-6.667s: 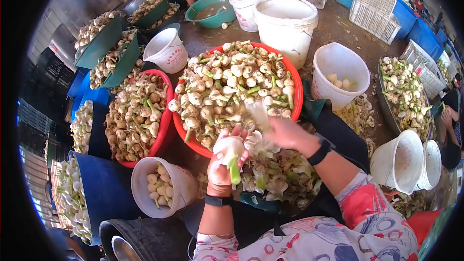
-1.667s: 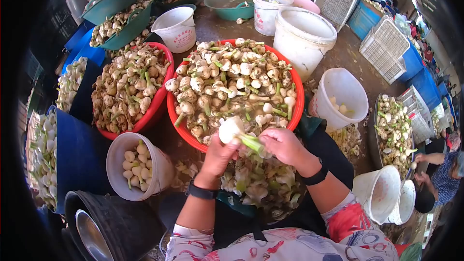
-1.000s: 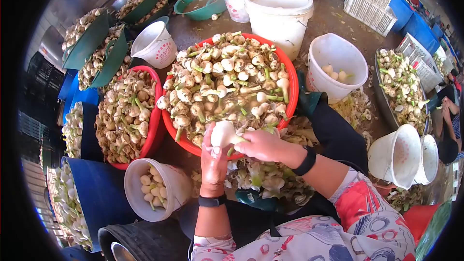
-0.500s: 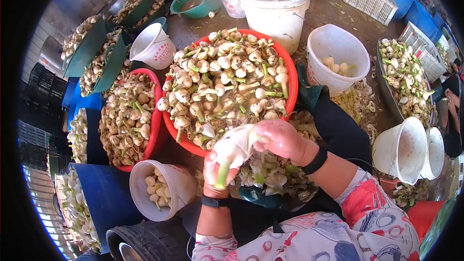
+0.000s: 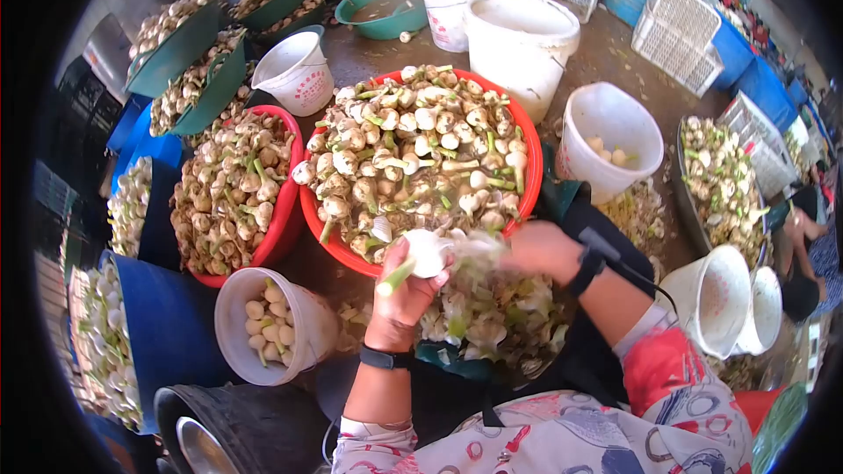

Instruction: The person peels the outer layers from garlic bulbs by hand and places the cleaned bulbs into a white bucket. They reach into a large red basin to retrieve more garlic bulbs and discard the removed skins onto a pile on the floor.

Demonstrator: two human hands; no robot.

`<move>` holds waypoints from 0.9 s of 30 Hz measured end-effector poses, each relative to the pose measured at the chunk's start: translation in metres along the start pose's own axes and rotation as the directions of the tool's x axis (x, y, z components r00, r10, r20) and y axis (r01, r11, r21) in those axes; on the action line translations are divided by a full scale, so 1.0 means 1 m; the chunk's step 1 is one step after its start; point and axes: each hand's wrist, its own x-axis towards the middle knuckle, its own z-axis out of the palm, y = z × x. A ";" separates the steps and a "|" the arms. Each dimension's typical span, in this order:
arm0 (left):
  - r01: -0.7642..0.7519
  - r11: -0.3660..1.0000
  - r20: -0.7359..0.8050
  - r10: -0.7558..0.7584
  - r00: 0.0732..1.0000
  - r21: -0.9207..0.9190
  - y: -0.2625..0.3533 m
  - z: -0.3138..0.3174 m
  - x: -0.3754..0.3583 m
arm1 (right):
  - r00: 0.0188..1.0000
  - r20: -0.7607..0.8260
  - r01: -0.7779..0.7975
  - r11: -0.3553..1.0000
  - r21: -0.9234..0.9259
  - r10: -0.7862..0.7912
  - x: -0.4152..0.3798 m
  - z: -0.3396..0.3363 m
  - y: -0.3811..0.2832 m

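Away from the garlic bulb (image 5: pixel 427 253) swings the right hand (image 5: pixel 540 250), blurring beside the peelings (image 5: pixel 496 325), its finger spread unreadable! Left hand (image 5: pixel 406 297) has fingers curled round the bulb, near the garlic-heaped red basin (image 5: pixel 532 158); white bucket (image 5: pixel 314 326) holds pale bulbs.

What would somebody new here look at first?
Probably the big red basin in the middle, heaped with dirty garlic bulbs. Next, just below its rim, the clean white bulb with a green stem, shining in the person's left hand. To its right, the blurry right hand is by a messy pile of peelings.
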 end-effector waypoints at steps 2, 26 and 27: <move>-0.036 0.998 -0.139 0.042 0.989 0.043 -0.013 -0.007 0.009 | 0.928 -0.355 0.204 0.950 0.235 -0.111 -0.007 -0.001 -0.023; 0.060 0.983 -0.336 0.003 0.942 0.176 -0.004 -0.021 0.054 | 0.735 -0.399 0.624 -0.319 0.713 0.548 0.206 -0.132 0.113; 0.048 0.985 -0.335 0.011 0.942 0.167 -0.006 -0.021 0.052 | 0.730 -0.390 0.623 -0.312 0.717 0.560 0.204 -0.110 0.139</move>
